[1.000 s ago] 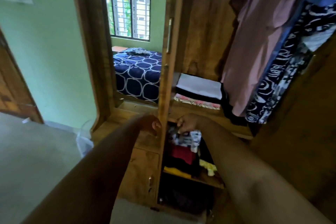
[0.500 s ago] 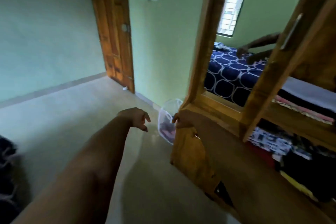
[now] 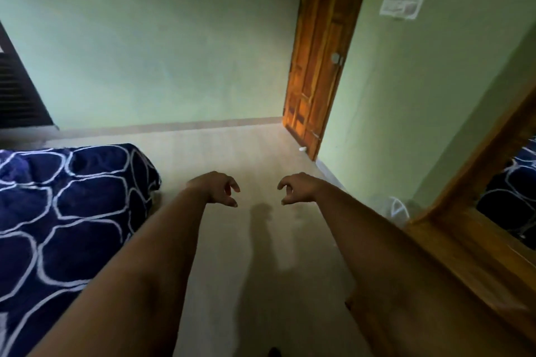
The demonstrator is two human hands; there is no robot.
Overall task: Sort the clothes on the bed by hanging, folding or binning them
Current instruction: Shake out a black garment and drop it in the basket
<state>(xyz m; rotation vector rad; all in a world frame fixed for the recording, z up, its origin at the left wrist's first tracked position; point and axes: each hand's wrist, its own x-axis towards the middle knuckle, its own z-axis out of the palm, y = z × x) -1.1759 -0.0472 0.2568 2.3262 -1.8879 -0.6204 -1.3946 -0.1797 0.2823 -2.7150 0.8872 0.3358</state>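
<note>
**Off the wardrobe, hands empty, back toward the bed**

A second ago I had both hands at the wardrobe shelves. Now the view has swung away. The wardrobe (image 3: 464, 243) is just a wood edge at 4 o'clock, and the bed (image 3: 72, 200) has come in at 8 o'clock.

The left hand (image 3: 216, 187) and right hand (image 3: 298, 187) hang over the floor near centre, side by side but apart. The fingers on both are loosely curled and pinch nothing.

I read this as one item stowed and a trip back for the next.

As for the clothes, none show on the bed corner in frame, only the blue patterned cover. The rest of the bed is cut off, so I can't tell what's left to sort.

Count:
- two hands
- one bed
- one wardrobe
- one door (image 3: 319, 66) at 1 o'clock
- one mesh bin (image 3: 398, 209) at 3 o'clock, just beside the wardrobe
- one wall plate (image 3: 401, 6) at 2 o'clock
- zero loose garments in view
</note>
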